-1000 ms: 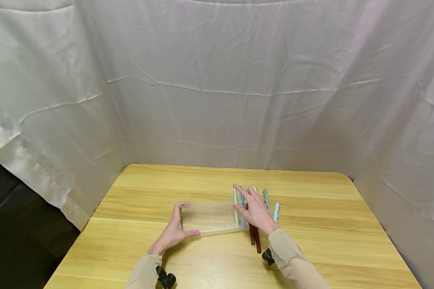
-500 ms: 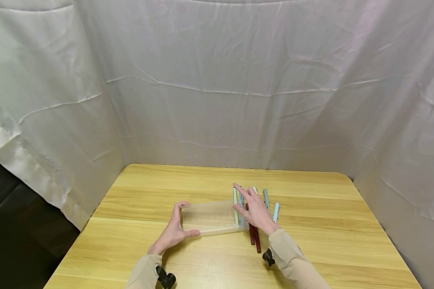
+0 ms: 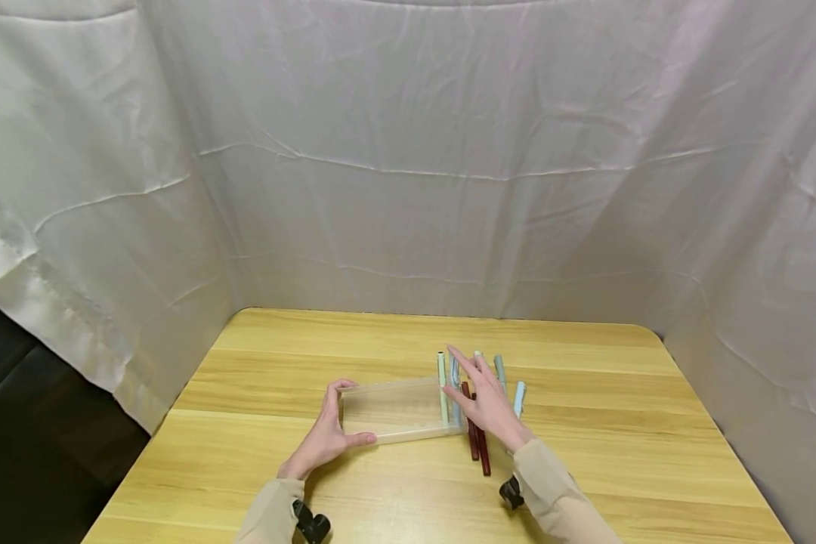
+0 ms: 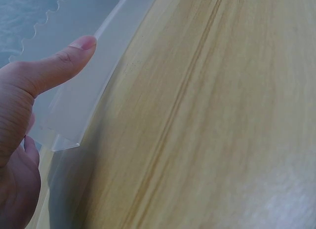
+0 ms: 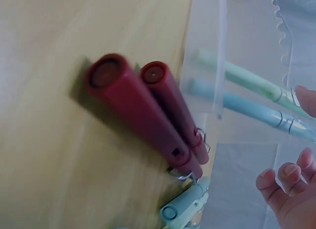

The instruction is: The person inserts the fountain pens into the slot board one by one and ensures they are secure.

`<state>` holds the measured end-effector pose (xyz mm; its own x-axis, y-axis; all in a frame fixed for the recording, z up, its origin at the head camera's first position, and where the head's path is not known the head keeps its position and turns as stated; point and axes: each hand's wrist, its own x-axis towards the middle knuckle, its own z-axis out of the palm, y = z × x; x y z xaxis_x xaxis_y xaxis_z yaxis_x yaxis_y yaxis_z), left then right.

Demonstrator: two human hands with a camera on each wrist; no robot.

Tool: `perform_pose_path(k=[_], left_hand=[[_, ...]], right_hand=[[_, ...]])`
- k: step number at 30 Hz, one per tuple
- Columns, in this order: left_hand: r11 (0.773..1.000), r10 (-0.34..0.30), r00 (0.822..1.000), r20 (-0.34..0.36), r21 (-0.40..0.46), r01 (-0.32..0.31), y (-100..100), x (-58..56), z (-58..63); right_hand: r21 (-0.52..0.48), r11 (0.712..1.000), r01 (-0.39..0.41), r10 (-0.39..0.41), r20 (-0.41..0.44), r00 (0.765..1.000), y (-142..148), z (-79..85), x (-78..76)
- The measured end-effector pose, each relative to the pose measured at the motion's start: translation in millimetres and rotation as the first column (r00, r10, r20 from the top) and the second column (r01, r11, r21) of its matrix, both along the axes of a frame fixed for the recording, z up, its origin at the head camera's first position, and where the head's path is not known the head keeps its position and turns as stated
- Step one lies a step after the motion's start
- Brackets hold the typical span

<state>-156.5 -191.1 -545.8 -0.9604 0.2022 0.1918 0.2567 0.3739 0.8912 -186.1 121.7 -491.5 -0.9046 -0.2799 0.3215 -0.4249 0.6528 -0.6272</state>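
A translucent plastic pen rack (image 3: pixel 394 412) with a notched edge lies crosswise on the table. My left hand (image 3: pixel 321 440) grips its left end, thumb along the near wall, as the left wrist view (image 4: pixel 54 73) also shows. A pale green pen (image 3: pixel 443 370) and a blue pen (image 3: pixel 456 414) lie side by side across the rack's right end. My right hand (image 3: pixel 488 406) hovers over that end with fingers spread, index finger pointing past the blue pen and thumb beside the green one. In the right wrist view, its other fingers (image 5: pixel 291 177) are loosely bent and hold nothing.
Two dark red pens (image 3: pixel 484 453) lie just right of the rack, under the right hand. Beyond them are a grey-green pen (image 3: pixel 499 368), a light blue pen (image 3: pixel 520 397) and another pale pen (image 3: pixel 479 355), partly covered by the hand. Grey curtains (image 3: pixel 408 189) surround the wooden table (image 3: pixel 619 453).
My right hand has shifted slightly to the right, its fingertips drawing back from the top of the pale green pen. The left hand and the rack stay where they were.
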Motion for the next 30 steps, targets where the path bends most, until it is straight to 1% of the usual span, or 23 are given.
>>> perform_pose_path(k=[4, 6, 10, 13, 17, 20, 23, 26, 30], left_hand=[[1.0, -0.005, 1.0, 0.01, 0.002, 0.005, 0.0, -0.1, 0.5], [1.0, -0.007, 1.0, 0.014, -0.002, 0.007, 0.1, -0.3, 0.6], [1.0, -0.008, 1.0, 0.019, -0.002, 0.008, 0.2, -1.0, 0.5], [1.0, -0.004, 1.0, 0.017, -0.003, 0.004, -0.2, -1.4, 0.1], [1.0, 0.0, 1.0, 0.017, -0.005, 0.0, -0.8, -1.4, 0.0], [1.0, 0.0, 1.0, 0.017, -0.009, 0.0, -0.8, -1.1, 0.5], [1.0, 0.002, 1.0, 0.02, -0.01, -0.002, -0.6, -0.7, 0.9], [1.0, 0.003, 1.0, 0.027, -0.01, -0.003, -0.2, -0.7, 1.0], [1.0, 0.001, 1.0, 0.029, -0.006, -0.001, 0.1, -0.5, 0.8]], right_hand=[[-0.056, 0.997, 0.043, -0.041, 0.039, 0.998, 10.6, -4.2, 4.5], [-0.084, 0.994, 0.074, -0.072, 0.029, 0.997, 18.4, -8.6, 6.5], [-0.178, 0.978, 0.107, -0.11, -0.009, 0.994, 37.5, -20.9, 8.1], [-0.239, 0.966, 0.101, -0.112, -0.033, 0.993, 52.1, -28.6, 7.9], [-0.288, 0.95, 0.118, -0.129, -0.022, 0.991, 69.3, -36.1, 7.9], [-0.31, 0.939, 0.151, -0.152, 0.023, 0.988, 79.5, -39.8, 8.7], [-0.298, 0.934, 0.196, -0.172, 0.104, 0.98, 87.4, -41.4, 9.0], [-0.268, 0.931, 0.247, -0.196, 0.2, 0.96, 93.9, -41.7, 8.5], [-0.216, 0.928, 0.303, -0.229, 0.308, 0.923, 100.1, -41.2, 7.5]])
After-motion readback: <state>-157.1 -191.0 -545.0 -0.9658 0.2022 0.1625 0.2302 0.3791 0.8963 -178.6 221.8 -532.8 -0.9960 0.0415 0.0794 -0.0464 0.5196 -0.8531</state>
